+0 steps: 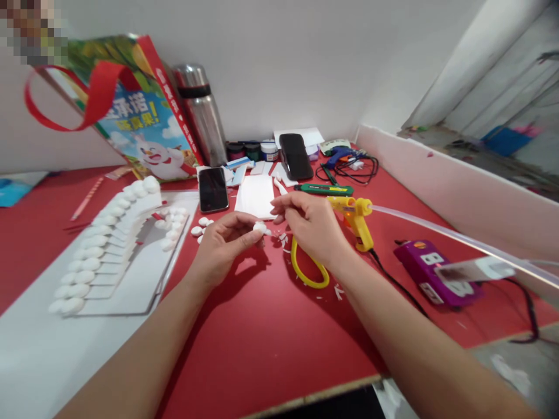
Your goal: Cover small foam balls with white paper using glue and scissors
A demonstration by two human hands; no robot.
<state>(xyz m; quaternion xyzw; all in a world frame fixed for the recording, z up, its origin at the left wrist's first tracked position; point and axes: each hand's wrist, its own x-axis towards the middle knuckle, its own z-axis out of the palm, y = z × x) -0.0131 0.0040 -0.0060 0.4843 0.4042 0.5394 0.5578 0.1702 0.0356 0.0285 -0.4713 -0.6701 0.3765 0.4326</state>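
Yellow and part-hidden, the glue gun (360, 226) has its front end covered by the right hand (313, 224). A small white lump (259, 227), its outline hard to make out, sits pinched between thumb and fingertips of the left hand (225, 241); whether the right hand, curled near it, grips anything I cannot tell.

Steel flask (204, 121) beside printed bag (146, 119)

Your R. hand (312, 226) hides pt. of yellow loop (312, 284); your L. hand (225, 244) partly covers white pc. (259, 226); clear rod (458, 241) cut off, R. edge; both forearms cut off below.
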